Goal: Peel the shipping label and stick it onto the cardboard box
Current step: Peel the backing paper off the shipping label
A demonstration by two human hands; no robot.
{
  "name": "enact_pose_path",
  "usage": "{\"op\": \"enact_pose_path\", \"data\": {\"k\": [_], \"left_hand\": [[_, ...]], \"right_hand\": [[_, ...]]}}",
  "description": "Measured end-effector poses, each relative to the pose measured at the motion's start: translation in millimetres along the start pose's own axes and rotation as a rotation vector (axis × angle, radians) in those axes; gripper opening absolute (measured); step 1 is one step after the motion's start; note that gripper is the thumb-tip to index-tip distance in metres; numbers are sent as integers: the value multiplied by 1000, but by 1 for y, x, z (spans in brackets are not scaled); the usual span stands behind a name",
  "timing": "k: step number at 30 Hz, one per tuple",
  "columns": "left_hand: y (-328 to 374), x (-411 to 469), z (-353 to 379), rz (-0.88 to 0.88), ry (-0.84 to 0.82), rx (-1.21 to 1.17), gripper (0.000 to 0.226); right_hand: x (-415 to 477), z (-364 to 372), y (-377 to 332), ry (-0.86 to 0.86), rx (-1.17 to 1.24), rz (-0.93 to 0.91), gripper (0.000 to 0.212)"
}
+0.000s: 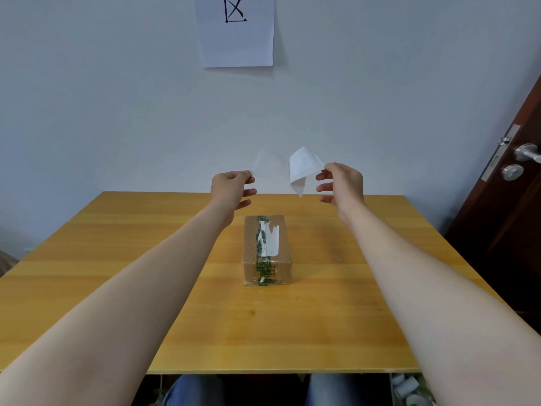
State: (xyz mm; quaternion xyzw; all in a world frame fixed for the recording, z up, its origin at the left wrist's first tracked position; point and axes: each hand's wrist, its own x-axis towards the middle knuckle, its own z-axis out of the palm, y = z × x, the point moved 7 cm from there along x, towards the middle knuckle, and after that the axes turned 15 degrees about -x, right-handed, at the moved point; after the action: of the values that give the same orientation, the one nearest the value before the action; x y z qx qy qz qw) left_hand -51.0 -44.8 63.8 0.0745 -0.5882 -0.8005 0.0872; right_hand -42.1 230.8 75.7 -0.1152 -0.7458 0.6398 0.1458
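A small cardboard box (267,250) sits in the middle of the wooden table (117,259), sealed with green-printed tape and bearing torn white label scraps on top. Both hands are raised above the table's far edge, beyond the box. My right hand (341,184) pinches a curled white shipping label (303,168) by its right side. My left hand (232,186) pinches a pale, nearly see-through backing sheet (263,164) that blends into the wall. The two sheets hang apart, with a gap between them.
A white paper sign (237,30) with a black character hangs on the wall behind. A dark brown door (515,200) with a metal handle stands at the right. Rolls of labels (409,388) lie on the floor under the table's right front corner.
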Motion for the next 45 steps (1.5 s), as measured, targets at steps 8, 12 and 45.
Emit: {"op": "enact_pose_path", "data": {"k": [8, 12, 45], "left_hand": [[1, 2, -9, -15, 29, -32, 19], [1, 3, -14, -16, 53, -46, 19], [1, 8, -31, -38, 164, -144, 17]], "right_hand": [[-1, 0, -3, 14, -6, -7, 14], [-1, 1, -3, 15, 3, -6, 13], [-2, -15, 2, 155, 216, 17, 12]]}}
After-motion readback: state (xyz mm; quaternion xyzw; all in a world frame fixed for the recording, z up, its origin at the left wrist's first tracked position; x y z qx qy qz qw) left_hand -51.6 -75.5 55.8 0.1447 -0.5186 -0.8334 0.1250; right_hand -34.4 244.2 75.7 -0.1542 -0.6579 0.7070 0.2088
